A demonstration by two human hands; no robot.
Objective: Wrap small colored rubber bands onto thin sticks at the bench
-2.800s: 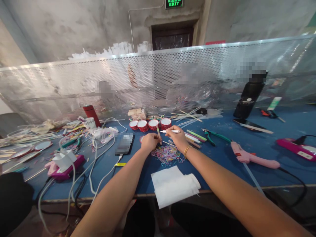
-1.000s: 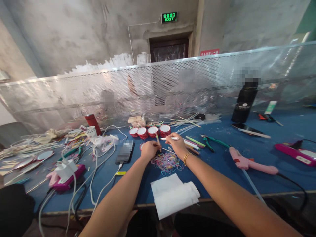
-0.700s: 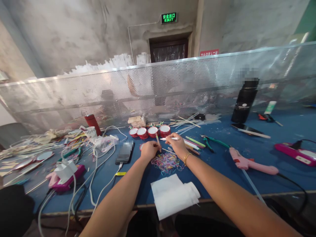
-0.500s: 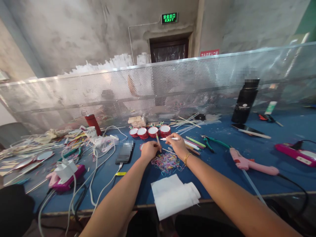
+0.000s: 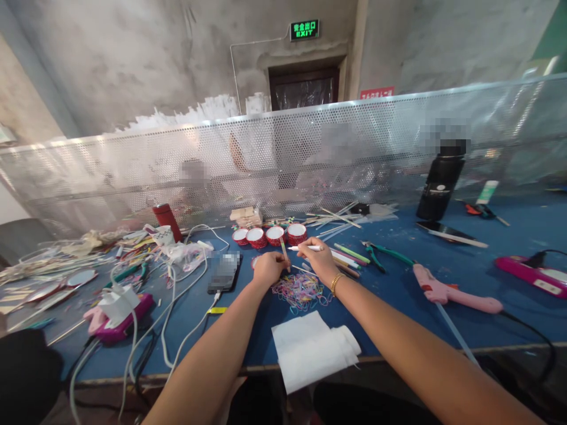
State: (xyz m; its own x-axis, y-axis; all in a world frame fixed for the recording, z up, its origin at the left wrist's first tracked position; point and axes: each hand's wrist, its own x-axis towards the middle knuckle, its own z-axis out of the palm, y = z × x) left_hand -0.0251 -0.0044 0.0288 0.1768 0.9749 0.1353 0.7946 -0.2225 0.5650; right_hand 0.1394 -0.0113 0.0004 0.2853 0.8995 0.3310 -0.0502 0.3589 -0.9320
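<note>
While the left hand [image 5: 267, 267] pinches a thin green stick [image 5: 284, 250] upright-tilted, the right hand [image 5: 319, 258] is closed on a white stick [image 5: 305, 248] lying crosswise, tip pointing left toward the green one, just above the rubber bands [image 5: 301, 289] on the blue table [image 5: 398, 283].

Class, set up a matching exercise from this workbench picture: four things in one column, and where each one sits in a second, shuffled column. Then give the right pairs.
Things:
1. white stick
2. black bottle
3. pink glue gun
4. white cloth

Places:
A. at the table's near edge
B. standing by the mesh screen
C. in the right hand
D. lying flat, right of the green pliers

Pairs: 1-C, 2-B, 3-D, 4-A
</note>
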